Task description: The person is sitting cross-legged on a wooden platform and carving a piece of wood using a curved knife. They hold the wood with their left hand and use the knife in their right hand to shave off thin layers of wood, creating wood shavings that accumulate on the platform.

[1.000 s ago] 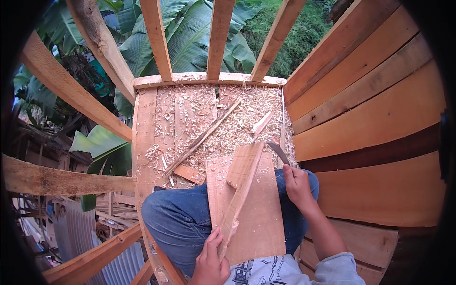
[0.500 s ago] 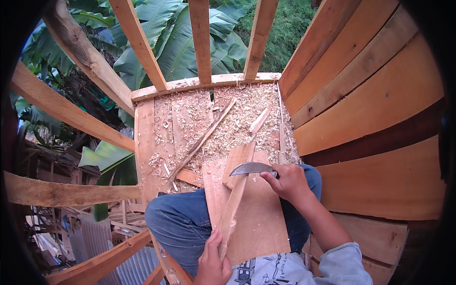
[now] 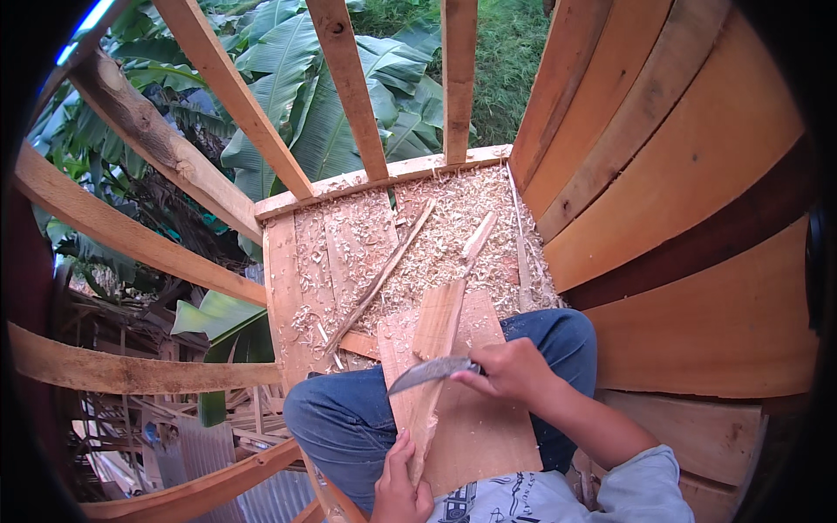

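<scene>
My right hand (image 3: 507, 370) is closed round the handle of a curved knife (image 3: 427, 373). The blade points left and lies across a narrow piece of wood (image 3: 438, 321). Low in the view, my left hand (image 3: 403, 481) grips the near end of that piece, which has a rough, shaved edge. The wood slants away from me over a flat board (image 3: 488, 427) resting on my lap. Most of the knife's handle is hidden by my fingers.
Wood shavings (image 3: 445, 235) cover the plank floor ahead. A long thin stick (image 3: 388, 266) and a shorter piece of wood (image 3: 479, 235) lie among them. Upright slats (image 3: 349, 87) stand in front and to the left; a plank wall (image 3: 680, 192) rises on the right.
The knife and my right hand have moved nearer to me along the wood, and the blade has shifted left. My left hand keeps its hold. The whole view has tilted slightly.
</scene>
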A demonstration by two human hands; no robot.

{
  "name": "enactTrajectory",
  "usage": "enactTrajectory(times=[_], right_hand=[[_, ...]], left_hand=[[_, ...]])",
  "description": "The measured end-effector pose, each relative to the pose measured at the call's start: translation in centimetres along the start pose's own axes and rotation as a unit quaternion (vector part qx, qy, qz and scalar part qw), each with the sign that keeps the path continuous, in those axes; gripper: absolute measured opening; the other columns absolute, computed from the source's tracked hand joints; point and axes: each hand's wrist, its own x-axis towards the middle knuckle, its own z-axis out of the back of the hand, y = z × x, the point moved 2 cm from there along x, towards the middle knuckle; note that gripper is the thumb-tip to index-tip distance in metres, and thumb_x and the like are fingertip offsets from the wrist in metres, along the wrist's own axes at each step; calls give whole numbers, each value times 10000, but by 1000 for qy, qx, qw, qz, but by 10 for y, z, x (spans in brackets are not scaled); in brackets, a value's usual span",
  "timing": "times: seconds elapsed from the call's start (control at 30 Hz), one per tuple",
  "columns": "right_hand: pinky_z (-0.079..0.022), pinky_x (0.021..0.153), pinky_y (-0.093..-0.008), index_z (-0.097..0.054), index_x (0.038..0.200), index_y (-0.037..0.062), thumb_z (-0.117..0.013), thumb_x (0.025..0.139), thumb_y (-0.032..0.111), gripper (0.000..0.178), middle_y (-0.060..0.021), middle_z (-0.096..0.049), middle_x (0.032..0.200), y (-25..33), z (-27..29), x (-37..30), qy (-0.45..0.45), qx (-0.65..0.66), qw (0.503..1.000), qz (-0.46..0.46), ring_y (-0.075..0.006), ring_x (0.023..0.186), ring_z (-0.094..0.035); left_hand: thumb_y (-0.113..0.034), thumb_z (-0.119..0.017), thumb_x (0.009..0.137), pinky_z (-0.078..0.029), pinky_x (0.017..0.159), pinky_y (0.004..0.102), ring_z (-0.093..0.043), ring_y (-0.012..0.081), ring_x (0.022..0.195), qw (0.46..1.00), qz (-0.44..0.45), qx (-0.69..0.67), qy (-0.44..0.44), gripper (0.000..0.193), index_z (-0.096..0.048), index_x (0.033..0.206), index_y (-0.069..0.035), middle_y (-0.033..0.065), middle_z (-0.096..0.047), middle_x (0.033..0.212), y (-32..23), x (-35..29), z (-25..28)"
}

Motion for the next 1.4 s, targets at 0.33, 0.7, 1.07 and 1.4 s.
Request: enactTrajectory(times=[0.33, 0.7, 1.07, 1.4], right_hand=[[-514, 545, -421, -681, 727, 61, -595, 896, 508, 486, -165, -614, 590, -18, -9, 0, -27, 55, 997, -47, -341, 582, -648], [-465, 485, -402, -597, 669, 68, -648, 876, 465, 451, -125, -571, 560, -21, -13, -6, -41, 45, 998, 33, -326, 539, -614], [-494, 498, -413, -638, 677, 81, -606, 880, 535, 499, -129, -597, 559, -39, -14, 8, -43, 51, 997, 34, -321, 552, -638], [-507, 531, -420, -667, 702, 56, -593, 902, 502, 494, -155, -620, 597, -51, -17, 18, -74, 76, 993, -50, -337, 579, -647]], left_hand=[[113, -425, 753, -429, 1006, 434, -495, 474, 1216, 1000, 13, -3, -8, 580, -423, 1327, 29, 301, -499, 1299, -1, 0, 1], [95, -445, 791, -437, 996, 420, -508, 464, 1213, 1000, -2, 5, -11, 536, -432, 1323, 29, 289, -514, 1292, -1, 1, -5], [86, -451, 803, -431, 1005, 415, -511, 455, 1216, 1000, -11, 13, -9, 527, -434, 1326, 29, 296, -513, 1289, -6, 3, -3], [92, -448, 775, -405, 1035, 426, -483, 459, 1244, 1000, -6, 6, 8, 560, -419, 1331, 30, 299, -489, 1318, -1, 3, -3]])
